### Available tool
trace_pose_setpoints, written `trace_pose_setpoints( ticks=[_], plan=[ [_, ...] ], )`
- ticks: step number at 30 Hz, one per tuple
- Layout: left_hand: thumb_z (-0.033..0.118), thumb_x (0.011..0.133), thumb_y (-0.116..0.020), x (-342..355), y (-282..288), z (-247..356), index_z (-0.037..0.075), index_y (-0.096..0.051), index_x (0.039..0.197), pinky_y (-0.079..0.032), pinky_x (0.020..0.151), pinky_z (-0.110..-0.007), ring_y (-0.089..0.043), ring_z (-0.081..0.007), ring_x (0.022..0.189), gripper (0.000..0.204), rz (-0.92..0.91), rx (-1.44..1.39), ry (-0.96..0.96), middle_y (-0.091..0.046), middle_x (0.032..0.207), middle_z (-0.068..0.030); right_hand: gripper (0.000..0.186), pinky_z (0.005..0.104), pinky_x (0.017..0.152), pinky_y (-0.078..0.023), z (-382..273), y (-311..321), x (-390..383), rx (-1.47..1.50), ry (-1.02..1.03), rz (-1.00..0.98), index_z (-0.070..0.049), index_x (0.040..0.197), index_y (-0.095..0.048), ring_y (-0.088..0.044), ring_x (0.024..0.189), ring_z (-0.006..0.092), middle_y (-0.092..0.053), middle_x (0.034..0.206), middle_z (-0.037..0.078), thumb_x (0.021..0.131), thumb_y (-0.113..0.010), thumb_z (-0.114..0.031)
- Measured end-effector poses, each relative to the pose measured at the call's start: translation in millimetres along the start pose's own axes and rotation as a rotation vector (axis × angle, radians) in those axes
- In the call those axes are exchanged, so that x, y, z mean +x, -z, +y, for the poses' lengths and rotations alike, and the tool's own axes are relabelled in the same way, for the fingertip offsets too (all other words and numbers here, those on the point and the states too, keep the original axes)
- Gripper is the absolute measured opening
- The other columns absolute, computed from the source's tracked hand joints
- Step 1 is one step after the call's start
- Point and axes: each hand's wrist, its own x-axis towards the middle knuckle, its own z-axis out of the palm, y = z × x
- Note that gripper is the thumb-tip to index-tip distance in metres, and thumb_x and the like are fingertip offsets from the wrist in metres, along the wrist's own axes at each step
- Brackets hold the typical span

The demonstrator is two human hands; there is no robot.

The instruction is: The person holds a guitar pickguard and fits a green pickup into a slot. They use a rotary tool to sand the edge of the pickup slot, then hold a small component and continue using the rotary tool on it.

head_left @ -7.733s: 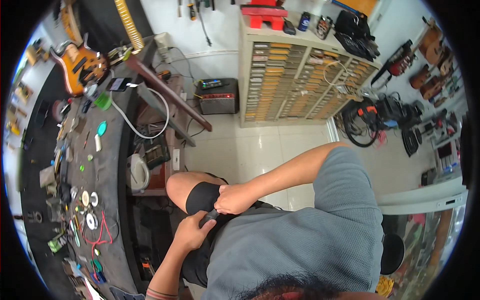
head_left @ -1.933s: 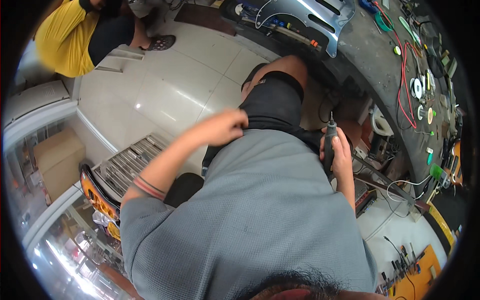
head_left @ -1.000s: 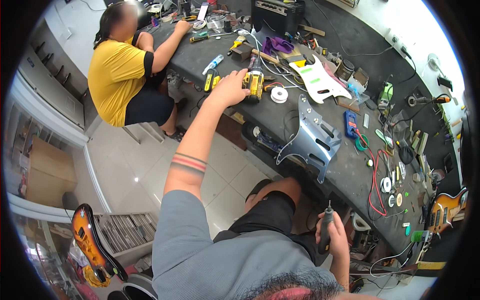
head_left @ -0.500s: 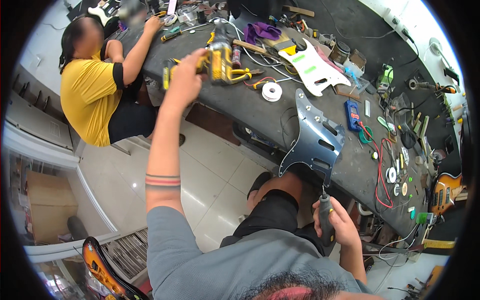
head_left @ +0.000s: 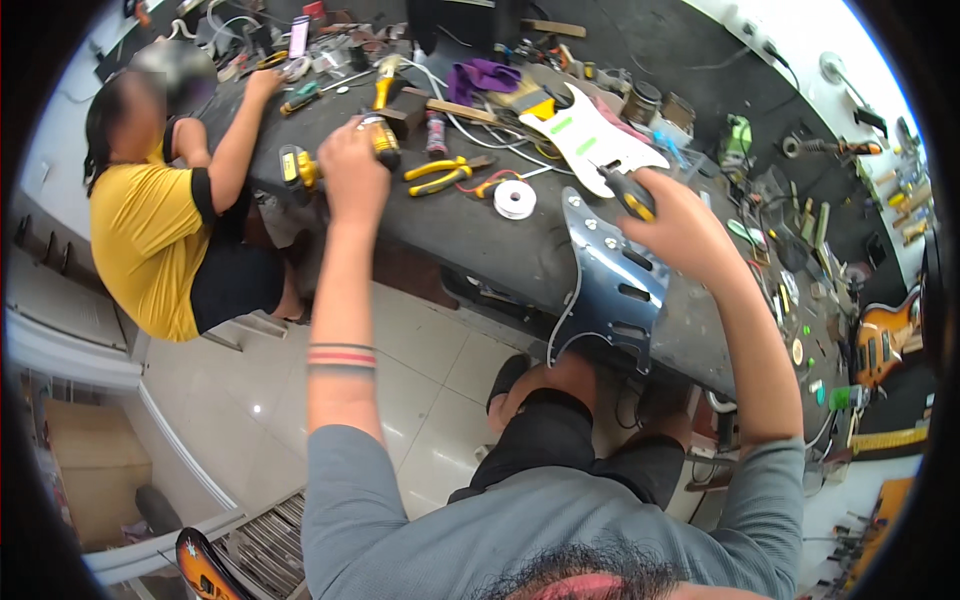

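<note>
My left hand (head_left: 352,180) is closed around the grip of a yellow-and-black cordless drill (head_left: 383,142), held over the bench's near edge. Across the bench, my right hand (head_left: 668,212) grips a dark-handled screwdriver (head_left: 628,190). Its tip points toward the white guitar pickguard (head_left: 592,140); whether they touch I cannot tell. Below the screwdriver, a glossy dark pickguard (head_left: 612,290) with several slots and white-capped posts overhangs the bench edge. A white spool (head_left: 515,199) sits left of it, with yellow-handled pliers (head_left: 440,178) beyond.
The dark bench (head_left: 480,240) carries a purple cloth (head_left: 482,80), a wide brush (head_left: 530,98) and many small parts. A person in a yellow shirt (head_left: 150,240) sits at the left. A sunburst guitar body (head_left: 885,335) is at the far right.
My right hand has lifted the screwdriver from the dark pickguard's near end up to its far end. My left hand has shifted left and lower with the drill. The view has shifted slightly.
</note>
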Motion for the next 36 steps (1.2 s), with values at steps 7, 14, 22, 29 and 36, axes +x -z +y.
trace_pose_setpoints(
  ticks=[7, 14, 22, 29, 36],
  plan=[
    [0.003, 0.086, -0.065, -22, -14, 118, 0.010, -0.067, 0.129, -0.037, 0.114, -0.054, -0.052, -0.0331, 0.133, 0.043, -0.028, -0.429, 0.188, -0.057, 0.137, -0.0103, 0.061, 0.0489, 0.096, -0.060, -8, -57, 127, -0.503, 0.013, -0.278, -0.013, 0.143, -0.070, -0.075, 0.115, 0.0335, -0.078, 0.121, 0.017, 0.084, -0.074, -0.028],
    [0.006, 0.087, -0.065, -23, -27, 109, 0.010, -0.066, 0.131, -0.038, 0.113, -0.052, -0.053, -0.0330, 0.133, 0.045, -0.136, -0.375, 0.218, -0.060, 0.133, -0.0111, 0.072, 0.0447, 0.087, -0.063, 20, -68, 169, -0.635, 0.075, -0.442, -0.019, 0.152, -0.065, -0.079, 0.106, 0.0294, -0.081, 0.122, 0.012, 0.082, -0.073, -0.029],
    [0.004, 0.086, -0.064, -21, -32, 106, 0.011, -0.068, 0.125, -0.041, 0.106, -0.051, -0.056, -0.0320, 0.124, 0.040, -0.112, -0.385, 0.224, -0.063, 0.120, -0.0079, 0.074, 0.0491, 0.097, -0.062, 16, -12, 180, -0.809, 0.104, -0.330, -0.023, 0.153, -0.066, -0.076, 0.117, 0.0321, -0.079, 0.126, 0.016, 0.080, -0.077, -0.028],
    [0.007, 0.088, -0.065, -28, -35, 104, 0.011, -0.070, 0.122, -0.042, 0.106, -0.051, -0.056, -0.0310, 0.123, 0.035, -0.150, -0.346, 0.242, -0.064, 0.118, -0.0061, 0.078, 0.0425, 0.070, -0.065, 50, 10, 193, -0.703, 0.082, -0.254, -0.014, 0.155, -0.062, -0.079, 0.084, 0.0320, -0.081, 0.104, 0.018, 0.079, -0.077, -0.022],
    [0.005, 0.088, -0.064, -23, -33, 113, 0.010, -0.073, 0.110, -0.042, 0.104, -0.050, -0.058, -0.0302, 0.120, 0.024, -0.124, -0.333, 0.198, -0.067, 0.115, -0.0054, 0.055, 0.0481, 0.079, -0.064, 76, -5, 180, -0.873, 0.151, -0.334, -0.009, 0.133, -0.075, -0.080, 0.092, 0.0344, -0.081, 0.105, 0.018, 0.082, -0.076, -0.028]
  ],
)
